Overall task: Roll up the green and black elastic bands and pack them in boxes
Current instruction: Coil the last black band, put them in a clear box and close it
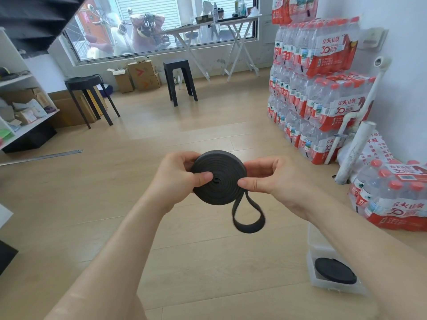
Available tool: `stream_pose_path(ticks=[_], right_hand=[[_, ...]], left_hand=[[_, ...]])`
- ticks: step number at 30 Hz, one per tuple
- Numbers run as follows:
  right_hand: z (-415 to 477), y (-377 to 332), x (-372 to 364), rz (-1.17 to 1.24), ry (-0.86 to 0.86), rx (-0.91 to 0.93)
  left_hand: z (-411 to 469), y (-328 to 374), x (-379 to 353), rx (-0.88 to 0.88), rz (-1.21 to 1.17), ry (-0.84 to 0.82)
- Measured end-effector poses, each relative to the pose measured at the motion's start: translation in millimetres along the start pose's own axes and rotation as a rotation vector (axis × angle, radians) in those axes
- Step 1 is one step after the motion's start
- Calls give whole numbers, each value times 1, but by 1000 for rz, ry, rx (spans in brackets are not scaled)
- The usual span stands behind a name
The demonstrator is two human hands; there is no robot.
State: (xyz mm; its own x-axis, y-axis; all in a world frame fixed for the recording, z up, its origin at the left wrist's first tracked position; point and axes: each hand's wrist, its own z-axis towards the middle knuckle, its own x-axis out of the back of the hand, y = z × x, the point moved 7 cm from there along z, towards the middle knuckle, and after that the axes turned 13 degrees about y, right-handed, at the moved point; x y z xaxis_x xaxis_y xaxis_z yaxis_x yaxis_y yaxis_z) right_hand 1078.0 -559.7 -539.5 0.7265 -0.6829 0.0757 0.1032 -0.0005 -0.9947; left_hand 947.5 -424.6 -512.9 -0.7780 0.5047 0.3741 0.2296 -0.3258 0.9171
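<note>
Left hand (182, 179) and right hand (273, 179) grip black band (219, 190) near box (316, 247).

Pale wood floor (208, 125), wide window (161, 26), black stools (89, 98), stacked water bottles (318, 93)

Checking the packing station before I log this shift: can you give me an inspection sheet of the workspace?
Surface: wooden floor.
Job's things: black band coiled almost fully, loose loop hanging below it; clear box on the floor at lower right, holding a rolled band; no green band seen.
Clutter: metal strip lying on the floor, left.
Grippers: left hand and right hand both pinch the black band, thumbs on its face.
Cables: nothing seen.
Surroundings: black stools, cardboard boxes, shelf unit, folding tables, stacked bottled-water packs.
</note>
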Motion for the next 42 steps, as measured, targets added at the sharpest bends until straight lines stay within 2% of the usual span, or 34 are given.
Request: stream_pose_path(ticks=[8, 12, 13, 17, 19, 21, 24, 26, 32, 37, 42], right_hand=[[1, -1, 1, -32, 38, -22], [-4, -17, 4, -271, 54, 80], [-4, -22, 4, -383, 52, 130], [-6, -24, -13, -818, -53, 356], [-6, -18, -19, -813, -98, 360], [-5, -17, -15, -659, -91, 268], [-3, -13, -4, -417, -109, 94], [-3, -13, -3, -333, -138, 65], [-3, -19, 2, -301, -96, 64], [-3, -21, 9, -295, 29, 94], [-6, -22, 9, -237, -4, 95]], left_hand=[[-1, -6, -2, 84, -76, 20], [-5, -11, -13, 115, 4, -113], [-6, -10, -16, 68, 84, -138], [-19, 8, -38, -344, 587, -212], [-26, 13, -48, -411, 653, -259], [-23, 16, -45, -423, 675, -221], [-15, 14, -30, -327, 539, -181], [-14, 13, -25, -274, 441, -173], [-9, 12, -15, -187, 247, -119], [-6, 8, -13, -100, 96, -80], [0, 1, -6, 30, -97, -6]])
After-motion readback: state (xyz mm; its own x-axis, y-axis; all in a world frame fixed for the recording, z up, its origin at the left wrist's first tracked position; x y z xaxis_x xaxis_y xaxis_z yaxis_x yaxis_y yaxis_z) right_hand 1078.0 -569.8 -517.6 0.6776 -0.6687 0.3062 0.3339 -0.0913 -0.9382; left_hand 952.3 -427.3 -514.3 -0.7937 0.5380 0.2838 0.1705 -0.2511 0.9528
